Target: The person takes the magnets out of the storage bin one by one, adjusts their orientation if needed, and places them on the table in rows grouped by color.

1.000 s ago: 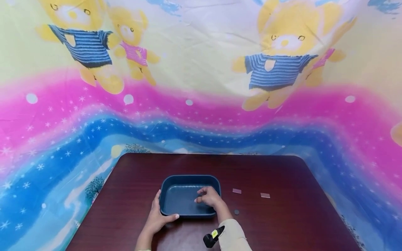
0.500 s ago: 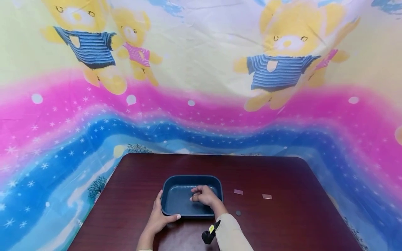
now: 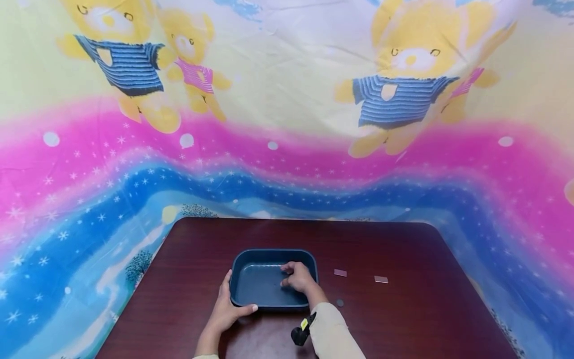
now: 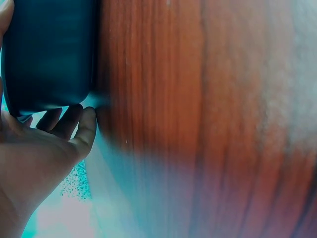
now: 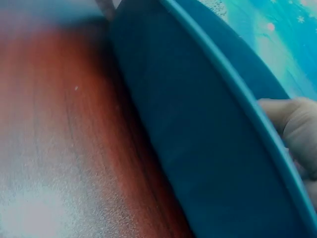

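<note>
A dark blue-green rectangular tub (image 3: 251,304) stands on the table in the head view. My left hand (image 3: 225,311) holds its near left corner, thumb at the front rim and fingers along the left wall. That same hand (image 4: 44,148) shows against the tub's outer side (image 4: 49,54) in the left wrist view. Over the right wall and inside the tub, my right hand (image 3: 299,278) has bent fingers, with a gap between thumb and forefinger. Nothing shows in that gap. The tub's wall (image 5: 188,119) partly hides the right hand (image 5: 299,131) in the right wrist view.
Right of the tub lie two small flat rectangular pieces, one purplish (image 3: 340,273) and one pale pink (image 3: 381,279). A small dark round disc (image 3: 340,302) is near the right forearm. The reddish-brown table (image 3: 403,319) meets a bear-printed cloth (image 3: 287,194) behind.
My right hand shifted a little left inside the tub, then back right, and thumb and fingers now stand further apart. My left hand and the tub stay put.
</note>
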`<state>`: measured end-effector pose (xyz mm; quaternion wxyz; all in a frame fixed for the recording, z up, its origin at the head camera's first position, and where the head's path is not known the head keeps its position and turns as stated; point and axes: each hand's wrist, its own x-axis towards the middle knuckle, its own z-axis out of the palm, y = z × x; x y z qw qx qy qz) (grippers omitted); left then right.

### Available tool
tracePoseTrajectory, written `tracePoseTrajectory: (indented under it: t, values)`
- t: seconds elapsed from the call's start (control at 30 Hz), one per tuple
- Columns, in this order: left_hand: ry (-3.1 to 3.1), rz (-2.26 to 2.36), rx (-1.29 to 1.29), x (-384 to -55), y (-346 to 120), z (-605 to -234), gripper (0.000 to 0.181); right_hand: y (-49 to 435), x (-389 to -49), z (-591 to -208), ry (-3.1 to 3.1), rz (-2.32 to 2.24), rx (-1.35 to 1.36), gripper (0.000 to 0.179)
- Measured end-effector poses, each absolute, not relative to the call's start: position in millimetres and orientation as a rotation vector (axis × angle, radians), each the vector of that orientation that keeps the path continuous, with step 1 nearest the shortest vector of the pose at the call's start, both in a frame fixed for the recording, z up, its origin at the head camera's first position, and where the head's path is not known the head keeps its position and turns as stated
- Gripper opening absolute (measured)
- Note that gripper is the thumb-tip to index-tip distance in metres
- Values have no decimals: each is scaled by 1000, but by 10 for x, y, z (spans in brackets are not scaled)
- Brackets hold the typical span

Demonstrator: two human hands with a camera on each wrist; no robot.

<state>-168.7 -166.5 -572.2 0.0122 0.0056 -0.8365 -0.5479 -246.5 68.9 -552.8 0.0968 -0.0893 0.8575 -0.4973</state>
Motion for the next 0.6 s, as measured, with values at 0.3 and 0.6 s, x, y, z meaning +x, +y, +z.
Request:
tracePoseTrajectory:
  t: [0.3, 0.6]
  values:
    - [-2621, -1712, 17, -1688, -1670, -5699, 121, 701, -2485, -5553, 2682, -1322, -190, 41]
    - [-2628, -1713, 28, -1682, -1656, -5687, 121, 709, -2470, -5540, 2582, -1441, -109, 41]
